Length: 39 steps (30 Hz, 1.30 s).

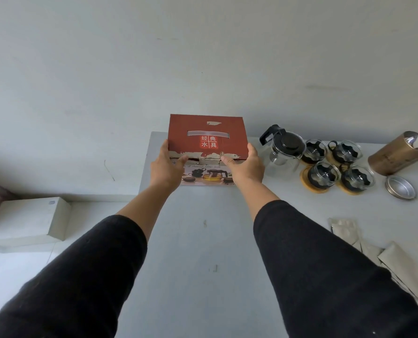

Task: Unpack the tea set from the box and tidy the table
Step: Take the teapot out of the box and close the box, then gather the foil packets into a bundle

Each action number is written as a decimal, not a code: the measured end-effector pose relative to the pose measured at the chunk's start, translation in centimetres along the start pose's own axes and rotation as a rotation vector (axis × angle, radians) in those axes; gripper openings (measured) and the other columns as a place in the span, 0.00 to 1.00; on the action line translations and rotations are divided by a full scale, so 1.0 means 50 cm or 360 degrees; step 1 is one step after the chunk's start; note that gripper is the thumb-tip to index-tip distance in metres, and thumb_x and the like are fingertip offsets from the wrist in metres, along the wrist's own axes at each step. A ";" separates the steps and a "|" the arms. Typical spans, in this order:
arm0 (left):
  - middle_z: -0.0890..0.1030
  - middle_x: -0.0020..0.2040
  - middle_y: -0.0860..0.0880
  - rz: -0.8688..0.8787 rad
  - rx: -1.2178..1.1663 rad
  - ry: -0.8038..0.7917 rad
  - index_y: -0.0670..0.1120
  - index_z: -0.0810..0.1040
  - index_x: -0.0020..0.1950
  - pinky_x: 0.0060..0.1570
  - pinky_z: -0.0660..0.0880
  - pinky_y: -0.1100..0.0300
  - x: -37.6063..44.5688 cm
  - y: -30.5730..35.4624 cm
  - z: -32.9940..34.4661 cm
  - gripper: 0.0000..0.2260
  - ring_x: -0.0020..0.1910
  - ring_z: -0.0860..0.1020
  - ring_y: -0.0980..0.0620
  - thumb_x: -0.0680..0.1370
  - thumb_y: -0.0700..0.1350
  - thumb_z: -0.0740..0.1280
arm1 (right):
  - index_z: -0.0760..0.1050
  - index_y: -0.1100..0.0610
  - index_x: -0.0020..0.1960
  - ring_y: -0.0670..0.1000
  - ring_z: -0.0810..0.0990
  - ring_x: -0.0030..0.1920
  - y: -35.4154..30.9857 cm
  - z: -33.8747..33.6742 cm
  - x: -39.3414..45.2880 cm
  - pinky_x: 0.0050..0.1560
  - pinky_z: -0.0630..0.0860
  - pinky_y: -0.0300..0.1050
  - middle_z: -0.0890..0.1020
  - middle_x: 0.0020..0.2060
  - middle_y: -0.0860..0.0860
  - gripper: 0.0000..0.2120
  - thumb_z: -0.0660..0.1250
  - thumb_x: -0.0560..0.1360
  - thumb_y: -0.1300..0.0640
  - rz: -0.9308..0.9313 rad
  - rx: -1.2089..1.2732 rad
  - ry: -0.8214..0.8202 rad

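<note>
Nearest us, at about four o'clock, silver foil pouches [398, 262] lie loose on the counter [203, 240]; they look like what is left to clear once the box is dealt with.

Farther out at twelve o'clock, we hold the red tea set box [206, 135] at the far edge of the counter, against the wall [129, 69]. Our left hand [167, 167] clasps its left side and our right hand [245, 164] its right side. On each hand the thumb lies across the near top edge and the fingers curl round the side, so both hands are closed on the box. Its lid looks down, with torn paper along the front seam.

To do this step well, we judge it best to keep the grip even on both sides and the box level, since the front edge is ragged and could tear further if we squeeze it there. If we mean to set it aside, we should carry it toward nine o'clock, away from the glass.

That matters because, at about two o'clock, the glass teapot [284, 148] stands just beside our right hand, with four glass cups [337, 164] on wooden coasters beyond it. A round metal lid [400, 190] and a bronze tea canister [398, 152] lie farthest right.
</note>
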<state>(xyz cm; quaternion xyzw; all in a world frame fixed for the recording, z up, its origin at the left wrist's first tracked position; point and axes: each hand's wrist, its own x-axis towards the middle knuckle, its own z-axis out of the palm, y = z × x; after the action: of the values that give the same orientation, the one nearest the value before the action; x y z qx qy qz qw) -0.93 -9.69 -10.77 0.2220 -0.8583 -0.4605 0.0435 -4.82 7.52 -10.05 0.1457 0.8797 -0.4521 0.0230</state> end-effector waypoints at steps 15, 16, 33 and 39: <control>0.56 0.76 0.46 0.0015 -0.0199 0.0459 0.49 0.52 0.77 0.69 0.61 0.55 -0.067 0.035 0.005 0.25 0.74 0.60 0.48 0.82 0.51 0.55 | 0.55 0.52 0.76 0.55 0.64 0.72 -0.008 -0.045 -0.053 0.65 0.69 0.50 0.62 0.73 0.55 0.35 0.66 0.75 0.42 -0.0229 -0.0181 0.0239; 0.57 0.75 0.46 -0.0008 -0.0234 0.0531 0.50 0.53 0.77 0.67 0.63 0.55 -0.081 0.040 0.009 0.24 0.72 0.62 0.48 0.82 0.50 0.54 | 0.56 0.52 0.76 0.55 0.65 0.72 -0.008 -0.056 -0.064 0.64 0.70 0.49 0.62 0.72 0.55 0.34 0.65 0.76 0.43 -0.0252 -0.0179 0.0265; 0.61 0.72 0.42 -0.0160 -0.0399 0.0171 0.44 0.60 0.73 0.67 0.63 0.51 -0.395 0.217 0.252 0.21 0.68 0.68 0.43 0.82 0.51 0.54 | 0.65 0.55 0.71 0.56 0.69 0.67 0.172 -0.362 -0.190 0.63 0.68 0.48 0.69 0.67 0.56 0.26 0.63 0.77 0.45 -0.0356 -0.0233 0.0248; 0.61 0.72 0.41 -0.0243 -0.0245 -0.0068 0.45 0.62 0.73 0.65 0.66 0.49 -0.509 0.251 0.382 0.22 0.66 0.69 0.41 0.81 0.53 0.53 | 0.64 0.54 0.72 0.58 0.70 0.66 0.319 -0.511 -0.194 0.63 0.70 0.50 0.68 0.67 0.57 0.25 0.61 0.78 0.46 -0.0137 -0.0323 0.0174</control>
<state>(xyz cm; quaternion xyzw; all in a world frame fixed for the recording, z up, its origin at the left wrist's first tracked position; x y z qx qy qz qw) 12.33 21.73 -8.22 0.2730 -0.8018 -0.5316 0.0069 11.19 34.48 -5.88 0.1293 0.9263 -0.3525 -0.0299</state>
